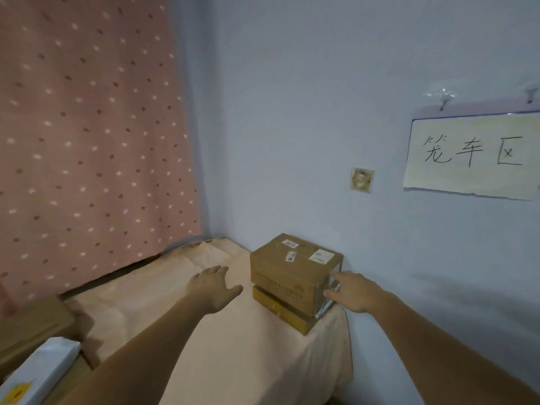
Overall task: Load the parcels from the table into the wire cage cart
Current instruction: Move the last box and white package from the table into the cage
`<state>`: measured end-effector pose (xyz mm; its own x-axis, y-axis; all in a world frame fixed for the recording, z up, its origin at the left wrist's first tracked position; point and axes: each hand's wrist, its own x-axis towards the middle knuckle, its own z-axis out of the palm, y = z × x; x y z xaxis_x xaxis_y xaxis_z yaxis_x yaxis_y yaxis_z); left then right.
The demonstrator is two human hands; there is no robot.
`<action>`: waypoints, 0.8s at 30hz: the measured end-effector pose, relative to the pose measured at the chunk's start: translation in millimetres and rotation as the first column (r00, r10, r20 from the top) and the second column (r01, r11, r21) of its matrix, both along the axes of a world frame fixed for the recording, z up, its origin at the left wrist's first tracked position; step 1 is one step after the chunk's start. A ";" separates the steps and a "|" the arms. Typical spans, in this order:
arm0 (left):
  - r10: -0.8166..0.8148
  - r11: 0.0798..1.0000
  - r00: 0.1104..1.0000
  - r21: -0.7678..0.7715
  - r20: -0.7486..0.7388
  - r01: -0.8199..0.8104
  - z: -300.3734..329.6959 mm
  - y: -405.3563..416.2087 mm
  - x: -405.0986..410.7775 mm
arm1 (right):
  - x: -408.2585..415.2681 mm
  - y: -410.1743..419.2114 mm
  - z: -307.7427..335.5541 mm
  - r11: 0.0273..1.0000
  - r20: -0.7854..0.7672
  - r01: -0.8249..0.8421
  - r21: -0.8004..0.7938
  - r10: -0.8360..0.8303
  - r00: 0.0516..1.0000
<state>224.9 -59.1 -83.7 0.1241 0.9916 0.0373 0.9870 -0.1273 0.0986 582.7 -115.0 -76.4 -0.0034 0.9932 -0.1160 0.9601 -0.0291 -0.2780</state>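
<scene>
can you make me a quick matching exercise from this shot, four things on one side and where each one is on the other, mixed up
Things:
1. top cardboard box
2. flat yellowish box
3. white parcel
4. paper sign

Places:
a. hanging on the wall at the right
b. at the lower left edge of the view
c. under another box, on the cloth-covered table
d. stacked on a flatter box, between the left hand and right hand

Pairs: 1-d, 2-c, 3-b, 4-a
</scene>
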 end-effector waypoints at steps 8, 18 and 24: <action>-0.131 0.990 0.991 -0.050 0.039 0.133 -33.3 130.5 40.7 | 35.1 89.6 -44.5 0.981 -0.032 0.158 -0.108 -0.163 0.986; 0.182 0.959 0.844 -0.282 0.505 -0.038 -91.9 272.7 88.3 | 57.2 214.7 -110.0 0.951 -0.394 0.261 -0.166 -0.307 0.866; 0.416 0.888 0.635 -0.441 0.650 -0.130 -132.2 337.6 96.9 | 48.4 270.2 -150.6 0.816 -0.652 0.467 -0.342 -0.563 0.507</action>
